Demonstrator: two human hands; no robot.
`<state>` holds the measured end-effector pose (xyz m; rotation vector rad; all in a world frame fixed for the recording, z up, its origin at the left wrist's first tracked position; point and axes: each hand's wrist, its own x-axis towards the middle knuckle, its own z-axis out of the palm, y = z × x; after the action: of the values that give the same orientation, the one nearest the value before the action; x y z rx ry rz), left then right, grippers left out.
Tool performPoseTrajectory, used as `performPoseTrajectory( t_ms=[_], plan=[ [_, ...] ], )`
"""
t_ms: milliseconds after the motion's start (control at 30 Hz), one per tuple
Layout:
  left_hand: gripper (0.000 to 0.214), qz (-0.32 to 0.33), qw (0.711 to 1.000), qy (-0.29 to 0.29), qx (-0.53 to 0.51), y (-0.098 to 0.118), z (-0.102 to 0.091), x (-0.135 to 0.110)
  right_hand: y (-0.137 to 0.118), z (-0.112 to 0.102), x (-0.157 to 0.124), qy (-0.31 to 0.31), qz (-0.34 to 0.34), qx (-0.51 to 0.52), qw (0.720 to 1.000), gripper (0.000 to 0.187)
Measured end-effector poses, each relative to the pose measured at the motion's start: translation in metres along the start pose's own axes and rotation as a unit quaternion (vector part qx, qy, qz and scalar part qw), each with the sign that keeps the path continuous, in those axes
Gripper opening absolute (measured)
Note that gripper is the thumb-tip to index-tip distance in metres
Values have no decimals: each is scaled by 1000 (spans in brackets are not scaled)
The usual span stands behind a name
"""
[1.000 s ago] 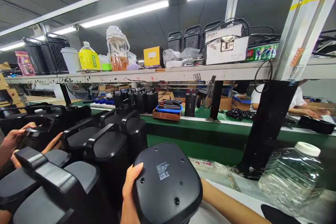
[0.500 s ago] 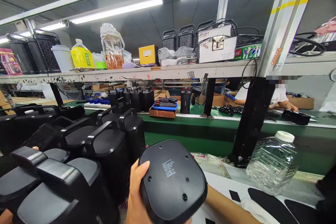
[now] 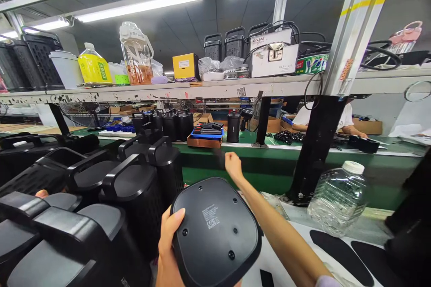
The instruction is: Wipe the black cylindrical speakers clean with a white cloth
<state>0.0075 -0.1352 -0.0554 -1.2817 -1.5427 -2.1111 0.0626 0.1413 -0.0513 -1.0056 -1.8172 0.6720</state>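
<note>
My left hand (image 3: 167,251) grips a black speaker-like unit (image 3: 215,233) tipped so its flat underside, with a small white label and several screw holes, faces me. My thumb lies on its left rim. My right hand (image 3: 232,164) is stretched forward past the unit toward the green conveyor (image 3: 269,168), fingers pinched shut on a thin dark blurred object that I cannot make out. To the left stand several more black units with carry handles (image 3: 134,188), upright and packed close together.
A clear plastic jug with a white cap (image 3: 336,197) stands at the right beside a black post (image 3: 313,152). Beyond the conveyor sit a tray of parts (image 3: 206,136) and more black units. The shelf above (image 3: 215,90) holds bottles and boxes. A co-worker (image 3: 340,119) sits opposite.
My right arm has come out from behind the held unit and reached forward toward the conveyor. The view has shifted right. Another person's hands at the far left are out of view.
</note>
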Motion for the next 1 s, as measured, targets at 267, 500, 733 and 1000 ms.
performPoseTrajectory(
  t_ms=[267, 500, 733, 1000],
  plan=[
    [85, 54, 998, -1, 23, 3, 26, 7, -47, -112, -11, 63, -35, 255, 964, 30],
    [89, 153, 979, -126, -46, -6, 87, 9, -91, -186, -82, 234, -196, 249, 919, 38],
    [93, 141, 962, -228, -44, -8, 97, -6, -94, -220, -124, 200, -159, 193, 947, 20],
    [111, 245, 925, -270, -108, -14, 76, -14, -89, -253, -147, 230, -235, -174, 928, 23]
  ],
)
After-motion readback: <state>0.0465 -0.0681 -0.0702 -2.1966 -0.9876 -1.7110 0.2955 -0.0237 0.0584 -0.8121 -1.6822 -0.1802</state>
